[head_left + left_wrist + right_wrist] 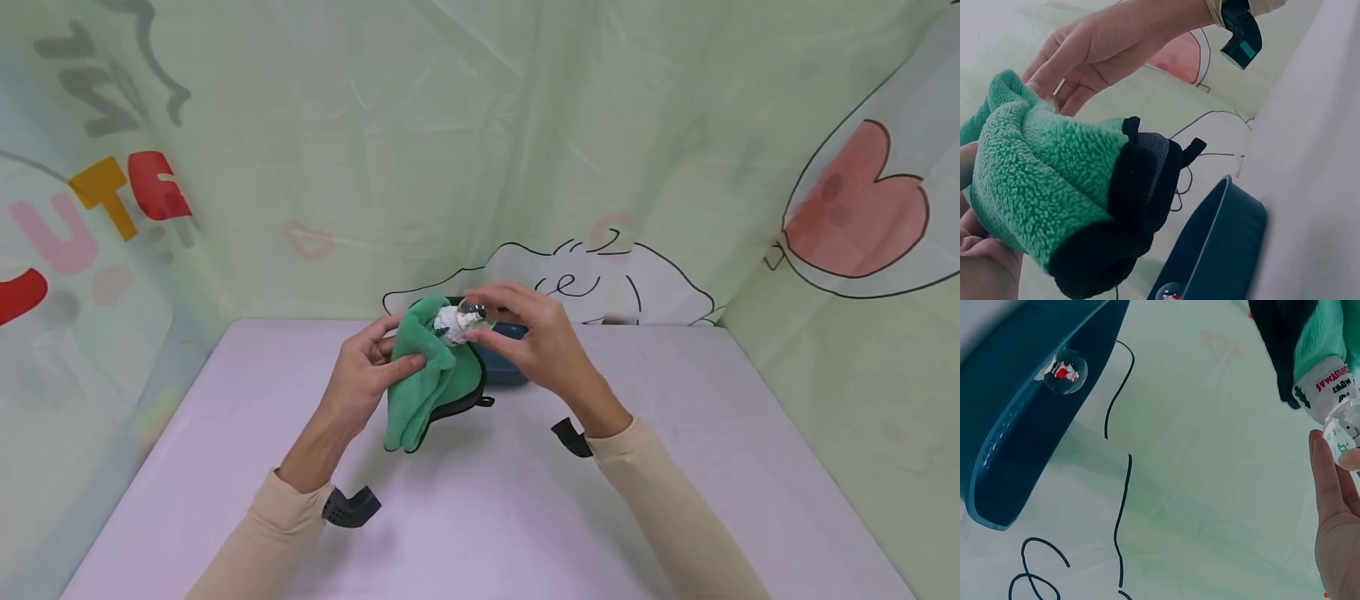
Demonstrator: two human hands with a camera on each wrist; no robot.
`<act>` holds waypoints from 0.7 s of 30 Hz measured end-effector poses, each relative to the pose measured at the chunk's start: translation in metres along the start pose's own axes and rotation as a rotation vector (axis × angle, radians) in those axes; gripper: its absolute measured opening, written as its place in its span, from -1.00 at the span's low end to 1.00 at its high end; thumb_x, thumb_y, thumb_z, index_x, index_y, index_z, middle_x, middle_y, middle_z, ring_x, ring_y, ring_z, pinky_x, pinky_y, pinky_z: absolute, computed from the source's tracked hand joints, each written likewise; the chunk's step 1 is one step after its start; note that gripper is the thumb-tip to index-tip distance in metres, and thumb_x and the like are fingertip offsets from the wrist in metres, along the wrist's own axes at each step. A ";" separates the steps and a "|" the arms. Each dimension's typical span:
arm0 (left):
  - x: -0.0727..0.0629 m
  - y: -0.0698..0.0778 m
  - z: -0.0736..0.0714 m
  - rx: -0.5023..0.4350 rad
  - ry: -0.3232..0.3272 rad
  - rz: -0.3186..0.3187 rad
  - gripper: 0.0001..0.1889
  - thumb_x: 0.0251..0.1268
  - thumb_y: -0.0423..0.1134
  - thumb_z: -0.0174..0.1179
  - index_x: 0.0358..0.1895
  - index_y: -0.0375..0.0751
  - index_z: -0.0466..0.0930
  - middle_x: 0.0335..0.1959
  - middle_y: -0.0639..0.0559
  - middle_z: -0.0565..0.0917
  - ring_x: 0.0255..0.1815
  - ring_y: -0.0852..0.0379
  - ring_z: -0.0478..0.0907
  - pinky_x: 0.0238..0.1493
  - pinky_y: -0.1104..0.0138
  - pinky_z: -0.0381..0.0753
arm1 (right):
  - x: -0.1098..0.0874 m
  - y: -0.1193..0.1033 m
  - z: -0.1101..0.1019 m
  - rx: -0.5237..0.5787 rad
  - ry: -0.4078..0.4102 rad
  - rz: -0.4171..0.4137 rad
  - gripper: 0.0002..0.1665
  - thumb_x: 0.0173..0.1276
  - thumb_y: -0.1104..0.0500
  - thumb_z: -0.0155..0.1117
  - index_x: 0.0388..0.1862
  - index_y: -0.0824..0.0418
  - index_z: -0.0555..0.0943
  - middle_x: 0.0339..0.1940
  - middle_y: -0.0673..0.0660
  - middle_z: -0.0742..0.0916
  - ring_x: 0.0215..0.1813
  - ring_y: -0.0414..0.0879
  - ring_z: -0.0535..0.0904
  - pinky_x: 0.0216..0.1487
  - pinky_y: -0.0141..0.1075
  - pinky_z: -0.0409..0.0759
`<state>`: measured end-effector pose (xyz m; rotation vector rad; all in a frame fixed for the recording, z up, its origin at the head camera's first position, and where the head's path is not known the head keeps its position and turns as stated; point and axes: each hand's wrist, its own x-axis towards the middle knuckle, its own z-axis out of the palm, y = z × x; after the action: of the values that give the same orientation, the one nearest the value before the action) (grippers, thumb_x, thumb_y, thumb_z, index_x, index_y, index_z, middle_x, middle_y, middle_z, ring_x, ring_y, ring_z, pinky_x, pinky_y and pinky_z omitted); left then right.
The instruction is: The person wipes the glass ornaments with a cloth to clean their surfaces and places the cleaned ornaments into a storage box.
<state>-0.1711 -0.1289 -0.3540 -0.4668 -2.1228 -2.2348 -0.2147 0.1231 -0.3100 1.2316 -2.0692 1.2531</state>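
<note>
My left hand point(358, 373) grips a fluffy green cloth point(414, 367) with black edging. A small snow globe point(452, 327) is partly wrapped in that cloth. Its white base point(1329, 387) bears "Merry Christmas" lettering, and the clear globe pokes out toward the right. With thumb and fingers, my right hand point(534, 335) pinches the globe end. A white piece with green writing point(1337, 442) shows at the right fingertips; whether it is inside the glass I cannot tell. In the left wrist view the cloth point(1041, 169) hides the globe.
Behind the cloth, a dark blue bin point(504, 367) stands on the pale table point(480, 517). Inside it sits another snow globe point(1065, 372) with a red and white figure. A printed green curtain point(337, 167) surrounds the table's back and sides.
</note>
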 end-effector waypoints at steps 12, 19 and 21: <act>-0.014 -0.008 -0.022 -0.056 0.032 -0.062 -0.40 0.29 -0.40 0.38 0.40 -0.19 0.45 -0.01 0.07 0.78 0.02 0.10 0.73 -0.06 0.29 0.74 | 0.001 0.014 0.000 -0.059 -0.069 0.167 -0.49 0.23 0.20 0.56 0.17 0.18 0.69 0.10 0.12 0.73 0.02 -0.05 0.68 0.08 -0.29 0.69; -0.024 -0.016 -0.039 -0.043 0.050 -0.081 -0.41 0.29 -0.39 0.38 0.39 -0.20 0.45 0.00 0.07 0.78 -0.01 0.11 0.74 -0.08 0.31 0.74 | 0.006 0.036 -0.001 -0.101 -0.132 0.231 -0.48 0.21 0.19 0.58 0.17 0.17 0.70 0.01 0.12 0.73 0.01 -0.09 0.65 0.04 -0.21 0.72; -0.027 -0.017 -0.044 -0.034 0.055 -0.089 -0.41 0.29 -0.39 0.38 0.39 -0.20 0.45 -0.01 0.08 0.79 -0.02 0.12 0.74 -0.09 0.31 0.74 | 0.006 0.043 -0.001 -0.105 -0.144 0.231 -0.49 0.21 0.19 0.59 0.16 0.17 0.70 -0.01 0.13 0.73 0.02 -0.07 0.65 0.03 -0.18 0.73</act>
<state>-0.1576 -0.1757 -0.3785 -0.3141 -2.1226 -2.3051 -0.2543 0.1294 -0.3259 1.0885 -2.4060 1.1635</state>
